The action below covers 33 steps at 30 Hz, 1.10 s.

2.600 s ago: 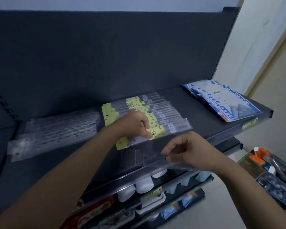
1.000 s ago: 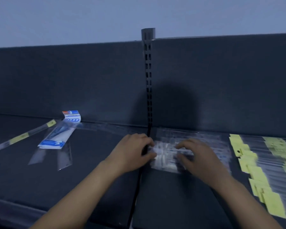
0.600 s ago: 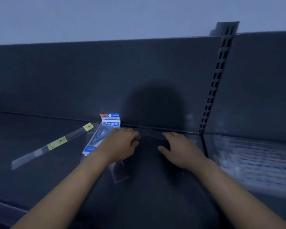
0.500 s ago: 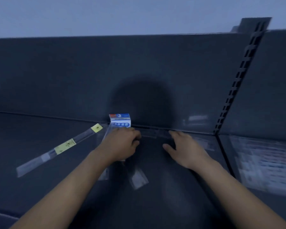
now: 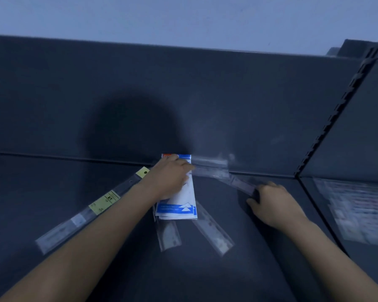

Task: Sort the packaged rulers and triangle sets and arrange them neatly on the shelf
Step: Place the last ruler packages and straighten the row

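A clear packaged ruler (image 5: 218, 172) runs along the back of the dark shelf (image 5: 227, 269), blurred by motion. My left hand (image 5: 172, 177) pinches its left end and lies over the top of a blue-and-white triangle set pack (image 5: 177, 205). My right hand (image 5: 273, 205) grips the ruler's right end. Two more clear packaged rulers (image 5: 214, 233) stick out from under the triangle set pack. A long ruler with yellow labels (image 5: 100, 205) lies slanted to the left, partly under my left forearm.
A stack of clear ruler packs (image 5: 358, 210) lies on the neighbouring shelf section to the right, past a slotted upright post (image 5: 336, 110). The dark back panel (image 5: 140, 94) rises right behind the rulers.
The view has swung left from the sorted stacks to this shelf section. Both hands reached the back of the shelf and took hold of the clear ruler; my right hand has slid right along it.
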{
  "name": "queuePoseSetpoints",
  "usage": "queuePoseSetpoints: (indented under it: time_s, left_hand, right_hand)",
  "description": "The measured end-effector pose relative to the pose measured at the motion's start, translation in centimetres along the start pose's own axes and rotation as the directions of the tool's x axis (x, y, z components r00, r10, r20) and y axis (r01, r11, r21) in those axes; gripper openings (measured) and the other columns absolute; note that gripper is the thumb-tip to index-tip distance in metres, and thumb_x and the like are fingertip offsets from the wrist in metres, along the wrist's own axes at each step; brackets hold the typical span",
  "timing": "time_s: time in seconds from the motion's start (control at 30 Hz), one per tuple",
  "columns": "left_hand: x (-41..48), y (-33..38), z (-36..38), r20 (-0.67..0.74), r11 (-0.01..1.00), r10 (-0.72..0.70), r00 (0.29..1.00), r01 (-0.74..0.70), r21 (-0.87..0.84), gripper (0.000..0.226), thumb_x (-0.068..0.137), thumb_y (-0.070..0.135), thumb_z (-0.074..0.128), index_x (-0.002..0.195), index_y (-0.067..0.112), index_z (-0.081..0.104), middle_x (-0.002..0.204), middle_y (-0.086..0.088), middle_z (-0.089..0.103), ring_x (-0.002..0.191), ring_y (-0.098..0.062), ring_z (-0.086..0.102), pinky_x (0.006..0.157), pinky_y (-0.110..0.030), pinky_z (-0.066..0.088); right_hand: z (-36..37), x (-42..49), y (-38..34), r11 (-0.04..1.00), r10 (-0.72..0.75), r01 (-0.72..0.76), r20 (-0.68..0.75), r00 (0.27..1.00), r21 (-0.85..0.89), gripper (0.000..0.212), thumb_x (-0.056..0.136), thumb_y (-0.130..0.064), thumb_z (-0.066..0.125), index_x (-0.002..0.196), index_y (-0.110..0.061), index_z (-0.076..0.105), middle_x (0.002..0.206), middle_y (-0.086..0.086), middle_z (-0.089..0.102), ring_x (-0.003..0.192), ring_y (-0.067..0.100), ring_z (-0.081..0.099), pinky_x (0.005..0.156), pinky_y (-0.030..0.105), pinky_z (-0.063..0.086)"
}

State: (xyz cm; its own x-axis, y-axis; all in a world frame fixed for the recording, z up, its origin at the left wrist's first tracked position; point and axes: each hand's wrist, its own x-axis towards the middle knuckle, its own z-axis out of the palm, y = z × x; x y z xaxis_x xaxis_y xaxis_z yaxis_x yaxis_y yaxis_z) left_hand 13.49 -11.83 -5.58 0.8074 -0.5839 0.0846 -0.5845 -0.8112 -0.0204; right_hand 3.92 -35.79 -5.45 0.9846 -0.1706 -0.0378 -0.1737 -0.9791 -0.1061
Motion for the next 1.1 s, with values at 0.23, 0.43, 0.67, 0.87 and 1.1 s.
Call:
queuePoseSetpoints:
  time_s: [0.23,0.43,0.67,0.87,1.1]
  left_hand:
    - [-1.9,0.1,-0.9,0.101,0.998,-0.027,0.995,0.034,-0.060,0.032,0.095,0.036,0.041,0.121,0.023,0.054,0.133,0.007,0.053,0.122,-0.019,0.047,0.093,-0.034,0.030]
    - [-4.6,1.6,0.0,0.078,0.862,-0.390,0.917,0.394,-0.320,0.062,0.081,0.042,0.067,0.131,0.012,0.048,0.130,-0.008,0.049,0.116,-0.026,0.049,0.091,-0.031,0.039]
    - [-5.8,1.4,-2.5,0.281,0.369,-0.551,0.786,0.531,-0.763,0.034,0.063,0.001,0.084,0.077,0.017,0.057,0.073,0.005,0.069,0.065,-0.008,0.065,0.063,-0.023,0.052]
    - [-7.3,3.7,-4.4,0.439,-0.154,-0.412,0.798,0.414,-0.897,0.048,0.079,-0.006,0.064,0.113,0.025,0.054,0.102,0.002,0.062,0.083,-0.009,0.062,0.050,-0.019,0.051]
    - [-8.8,8.2,-6.1,0.430,-0.293,-0.226,0.874,0.360,-0.886,0.029,0.087,0.001,0.049,0.104,0.006,0.072,0.099,-0.003,0.074,0.072,-0.009,0.069,0.057,-0.019,0.054]
  right_hand:
    - [0.1,-2.1,-0.6,0.990,-0.078,0.081,-0.025,0.997,0.116,0.019,0.087,-0.030,0.059,0.096,-0.013,0.062,0.102,0.005,0.056,0.097,0.026,0.056,0.071,0.028,0.042]
    - [0.0,-2.7,-1.2,0.987,-0.045,0.047,-0.013,0.999,0.155,0.021,0.086,-0.027,0.060,0.098,-0.010,0.061,0.099,0.008,0.056,0.087,0.024,0.052,0.066,0.025,0.034]
    - [-0.8,-2.5,-1.0,0.958,0.067,-0.099,0.125,0.990,0.269,0.033,0.078,-0.016,0.068,0.106,0.002,0.066,0.102,0.012,0.069,0.091,0.024,0.064,0.077,0.036,0.054]
    - [-2.0,-2.5,-1.1,0.952,0.038,-0.134,0.331,0.943,0.275,0.023,0.075,-0.020,0.075,0.091,-0.007,0.065,0.094,0.003,0.065,0.086,0.019,0.060,0.067,0.024,0.045]
    - [-1.1,-3.8,1.4,0.639,-0.006,-0.249,0.329,0.944,0.728,0.019,0.083,0.006,0.057,0.084,-0.012,0.050,0.061,0.009,0.055,0.050,0.020,0.052,0.049,0.027,0.046]
